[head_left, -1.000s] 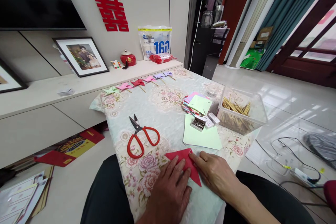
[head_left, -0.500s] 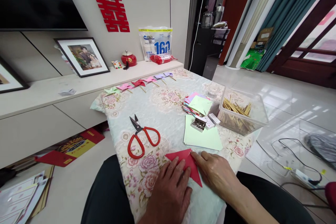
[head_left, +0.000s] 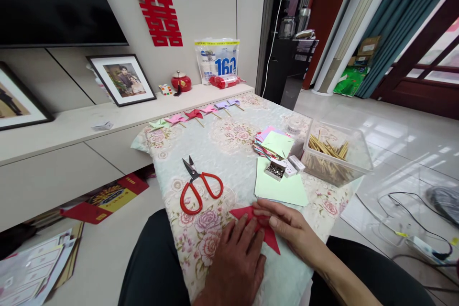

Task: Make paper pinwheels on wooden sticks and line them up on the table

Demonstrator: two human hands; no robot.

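My left hand (head_left: pixel 234 260) and right hand (head_left: pixel 292 229) are bare, with no rings, and my forearms carry no sleeves. I wear dark trousers (head_left: pixel 150 263) over both knees.
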